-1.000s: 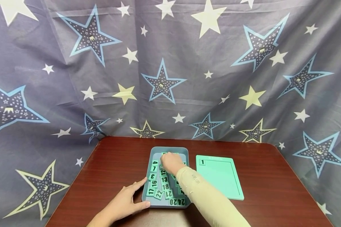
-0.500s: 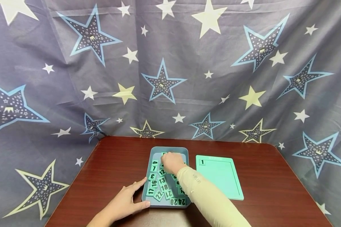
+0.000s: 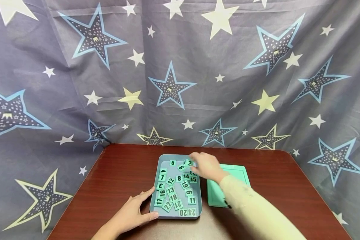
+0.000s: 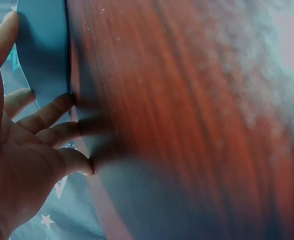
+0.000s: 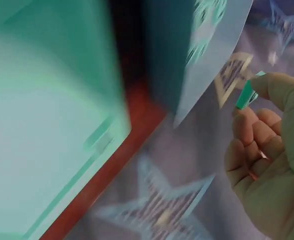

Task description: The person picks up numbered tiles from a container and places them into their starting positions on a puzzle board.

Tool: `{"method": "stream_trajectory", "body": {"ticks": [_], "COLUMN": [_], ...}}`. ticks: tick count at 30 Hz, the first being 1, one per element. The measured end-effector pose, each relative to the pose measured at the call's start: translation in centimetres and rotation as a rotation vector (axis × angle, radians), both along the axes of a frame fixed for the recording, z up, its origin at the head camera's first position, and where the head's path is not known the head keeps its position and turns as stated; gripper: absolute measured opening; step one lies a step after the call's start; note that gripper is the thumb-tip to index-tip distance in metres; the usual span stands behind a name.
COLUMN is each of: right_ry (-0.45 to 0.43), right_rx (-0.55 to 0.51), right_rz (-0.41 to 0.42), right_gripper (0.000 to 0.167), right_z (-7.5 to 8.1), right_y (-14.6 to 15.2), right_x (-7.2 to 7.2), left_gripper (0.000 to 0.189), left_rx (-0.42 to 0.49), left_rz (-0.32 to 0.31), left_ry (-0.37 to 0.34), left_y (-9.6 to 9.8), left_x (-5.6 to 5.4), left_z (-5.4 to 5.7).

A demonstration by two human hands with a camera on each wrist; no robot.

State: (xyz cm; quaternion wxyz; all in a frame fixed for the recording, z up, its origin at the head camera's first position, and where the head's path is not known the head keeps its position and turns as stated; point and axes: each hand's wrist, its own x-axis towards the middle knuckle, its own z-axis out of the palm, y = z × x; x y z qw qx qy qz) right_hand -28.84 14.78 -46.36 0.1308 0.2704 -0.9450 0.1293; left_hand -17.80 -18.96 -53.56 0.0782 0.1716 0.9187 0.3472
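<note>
My right hand (image 3: pixel 208 166) pinches a small green number tile (image 3: pixel 189 163) marked 2 between thumb and index finger, above the far right of a grey-blue tray (image 3: pixel 165 160). In the right wrist view the tile (image 5: pixel 247 95) shows edge-on at the fingertips, the other fingers curled below. Many more number tiles lie scattered in the tray, such as tile 5 (image 3: pixel 172 163) and tile 12 (image 3: pixel 170 181). My left hand (image 3: pixel 132 210) touches the tray's left side with thumb and index finger spread; the left wrist view shows its fingers fairly straight along the tray's wall.
Right of the tray lies a flat green framed board (image 3: pixel 217 195), partly covered by my right forearm. A blurred tile (image 5: pixel 101 140) sits in its corner in the right wrist view. The dark red table (image 3: pixel 132 166) ends at a star-patterned curtain (image 3: pixel 114 73).
My right hand has lifted from the tray's middle and moved right, now carrying tile 2. Tiles 12 and 13 shifted slightly earlier. The left hand stays put.
</note>
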Motion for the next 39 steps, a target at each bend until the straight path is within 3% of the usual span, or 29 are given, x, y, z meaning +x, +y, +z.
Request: {"method": "stream_trajectory", "body": {"ticks": [6, 10, 17, 24, 31, 39], "right_ry": [-0.04, -0.013, 0.019, 0.001, -0.005, -0.074], "right_rx": [-0.018, 0.038, 0.072, 0.106, 0.097, 0.044], "right_rz": [-0.106, -0.109, -0.091, -0.139, -0.185, -0.261], "right_gripper": [0.041, 0.041, 0.04, 0.042, 0.043, 0.045], "right_z": [-0.5, -1.9, -4.3, -5.2, -5.7, -6.0], "right_y": [8.3, 10.8, 11.1, 10.8, 10.9, 10.8], "right_x": [0.5, 0.6, 0.2, 0.0, 0.0, 0.2], "left_gripper": [0.096, 0.095, 0.089, 0.096, 0.096, 0.095], "left_rx": [-0.014, -0.013, 0.025, -0.008, -0.011, -0.003], "left_rz": [0.016, 0.024, 0.022, 0.011, 0.004, -0.003], "left_ry": [-0.012, 0.008, 0.076, 0.003, 0.001, -0.002], "left_y": [-0.5, -0.9, -0.9, -0.4, -0.3, 0.0], "left_x": [-0.1, -0.1, 0.1, 0.0, -0.1, -0.1], "left_z": [0.3, 0.2, -0.3, -0.1, -0.1, -0.1]}}
